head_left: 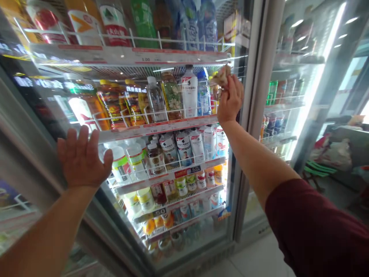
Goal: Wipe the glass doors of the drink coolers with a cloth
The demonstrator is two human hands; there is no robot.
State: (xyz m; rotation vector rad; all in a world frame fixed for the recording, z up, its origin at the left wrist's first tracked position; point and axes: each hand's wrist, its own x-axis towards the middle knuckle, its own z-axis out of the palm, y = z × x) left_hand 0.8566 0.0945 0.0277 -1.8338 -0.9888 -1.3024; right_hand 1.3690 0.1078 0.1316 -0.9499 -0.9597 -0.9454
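Observation:
My left hand (83, 157) lies flat with fingers spread against the left side of a glass fridge door (184, 246). It holds nothing. Up near the door's right edge, my right hand (232, 98) is closed around a crumpled, pale cleaning cloth (221, 76). The cloth is at the glass, in front of the second shelf's right end; whether it touches the pane I cannot tell. Behind the glass, near the cloth, stand a white bottle (189, 92) with a dark cap and a blue bottle (204, 96).
Shelves of drinks fill the fridge, with a price rail (161, 127) along one shelf. A metal frame (253, 100) divides this door from a second fridge (288, 84) on the right. Farther right are plastic bags (340, 154) and a green-striped stool (319, 169). Pale floor tiles (253, 257) show below.

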